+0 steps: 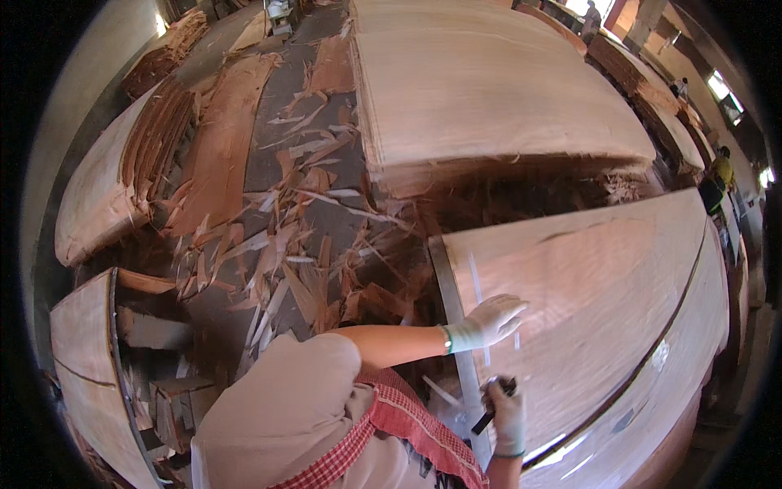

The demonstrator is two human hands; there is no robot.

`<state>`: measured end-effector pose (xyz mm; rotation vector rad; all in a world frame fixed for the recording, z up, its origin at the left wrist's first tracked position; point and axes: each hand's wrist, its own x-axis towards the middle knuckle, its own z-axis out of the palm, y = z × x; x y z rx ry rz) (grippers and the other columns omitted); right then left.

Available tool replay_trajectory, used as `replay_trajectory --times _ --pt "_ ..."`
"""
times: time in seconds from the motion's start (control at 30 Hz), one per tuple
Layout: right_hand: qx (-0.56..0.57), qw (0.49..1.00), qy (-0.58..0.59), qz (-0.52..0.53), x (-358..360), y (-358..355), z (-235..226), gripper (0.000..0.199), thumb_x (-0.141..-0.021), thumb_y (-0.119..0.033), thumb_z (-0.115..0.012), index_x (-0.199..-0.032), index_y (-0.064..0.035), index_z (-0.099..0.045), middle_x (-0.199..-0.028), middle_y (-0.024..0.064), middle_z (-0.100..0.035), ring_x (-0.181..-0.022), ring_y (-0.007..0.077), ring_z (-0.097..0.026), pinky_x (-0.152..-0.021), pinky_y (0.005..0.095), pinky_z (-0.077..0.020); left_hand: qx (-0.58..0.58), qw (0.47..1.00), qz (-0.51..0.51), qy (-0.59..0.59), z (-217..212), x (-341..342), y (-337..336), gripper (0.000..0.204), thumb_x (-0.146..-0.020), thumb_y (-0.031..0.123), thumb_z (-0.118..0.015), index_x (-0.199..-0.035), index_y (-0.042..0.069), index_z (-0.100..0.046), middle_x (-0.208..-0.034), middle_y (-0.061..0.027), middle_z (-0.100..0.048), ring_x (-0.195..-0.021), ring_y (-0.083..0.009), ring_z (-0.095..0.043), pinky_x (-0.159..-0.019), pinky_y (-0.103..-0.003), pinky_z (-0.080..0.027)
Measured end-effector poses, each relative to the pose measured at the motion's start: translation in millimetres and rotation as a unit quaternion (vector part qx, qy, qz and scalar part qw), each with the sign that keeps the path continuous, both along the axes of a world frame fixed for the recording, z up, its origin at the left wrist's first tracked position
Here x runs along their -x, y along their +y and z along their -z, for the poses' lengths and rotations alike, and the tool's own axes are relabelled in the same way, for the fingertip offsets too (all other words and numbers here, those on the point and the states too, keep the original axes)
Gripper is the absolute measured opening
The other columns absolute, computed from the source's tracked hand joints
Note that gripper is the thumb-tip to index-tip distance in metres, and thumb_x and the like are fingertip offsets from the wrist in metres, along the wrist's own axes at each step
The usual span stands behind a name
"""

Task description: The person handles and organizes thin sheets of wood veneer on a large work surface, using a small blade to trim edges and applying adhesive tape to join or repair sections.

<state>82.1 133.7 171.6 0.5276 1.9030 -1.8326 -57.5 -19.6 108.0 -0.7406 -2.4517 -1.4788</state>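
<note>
Left hand [492, 323], fingers released, lies over the veneer sheet [570, 285] on the desk [447, 281]; right hand [508, 420] grasps a black tool [484, 422] at its left edge. Beyond the desk, a veneer stack [489, 81]; leftward, scraps [303, 293] litter the floor [265, 130].

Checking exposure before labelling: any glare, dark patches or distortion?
Head view: glare streaks on the near sheets, low in frame; head view: upper-right window blown out; head view: deep shade under the big stack; head view: fisheye bends straight edges, black rim.
</note>
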Motion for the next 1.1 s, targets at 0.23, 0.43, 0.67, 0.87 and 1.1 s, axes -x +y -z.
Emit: replay_trajectory --times 0.23,0.43,0.67,0.87,1.1 --pt "-0.026 0.999 0.023 -0.026 86.2 -142.8 -4.4 0.012 -0.093 -0.014 -0.061 -0.094 -0.0019 -0.063 -0.079 0.0043 -0.066 -0.063 0.0079 -0.056 -0.055 0.0211 -0.0426 -0.03 0.992 -0.12 -0.003 33.9 68.8 -213.0 0.031 -0.093 0.014 -0.057 -0.119 -0.002 -0.056 -0.109 -0.0188 -0.065 -0.098 -0.0322 -0.063 -0.088 -0.041 -0.051" --pt "-0.045 0.973 0.023 -0.224 200.6 -232.8 -6.6 0.013 -0.092 -0.01 -0.062 -0.098 0.0011 -0.064 -0.084 0.0056 -0.066 -0.077 0.0112 -0.06 -0.069 0.0255 -0.0484 -0.076 0.931 -0.271 -0.233 65.7 165.4 -402.6 0.03 -0.095 0.022 -0.051 -0.112 -0.001 -0.06 -0.104 -0.0189 -0.068 -0.095 -0.0314 -0.065 -0.085 -0.038 -0.05" --pt "-0.036 0.781 -0.15 -0.606 303.7 -283.2 5.8 0.029 -0.091 -0.017 -0.063 -0.114 -0.0002 -0.06 -0.101 0.0094 -0.067 -0.091 0.0149 -0.061 -0.08 0.0295 -0.0479 -0.235 0.816 -0.338 -0.407 152.5 282.1 -511.1 0.029 -0.093 0.022 -0.054 -0.098 -0.004 -0.063 -0.085 -0.0094 -0.068 -0.079 -0.0193 -0.064 -0.071 -0.032 -0.049" --pt "0.053 0.819 -0.133 -0.556 371.3 -318.3 63.8 0.035 -0.089 -0.011 -0.062 -0.121 0.0016 -0.055 -0.112 0.0135 -0.066 -0.103 0.0211 -0.06 -0.091 0.0317 -0.0457 -0.312 0.765 -0.342 -0.448 246.4 382.9 -548.5 0.027 -0.089 0.023 -0.056 -0.085 -0.003 -0.064 -0.077 -0.0109 -0.066 -0.071 -0.0213 -0.062 -0.065 -0.036 -0.047" --pt "0.12 0.84 -0.363 -0.385 416.0 -295.7 152.2 0.034 -0.088 -0.009 -0.062 -0.121 -0.0021 -0.056 -0.113 0.0155 -0.065 -0.102 0.0235 -0.061 -0.089 0.0326 -0.0462 -0.032 0.859 -0.358 -0.366 334.0 477.5 -581.1 0.035 -0.083 0.03 -0.058 -0.088 -0.004 -0.064 -0.081 -0.0222 -0.065 -0.077 -0.0378 -0.063 -0.07 -0.046 -0.047"
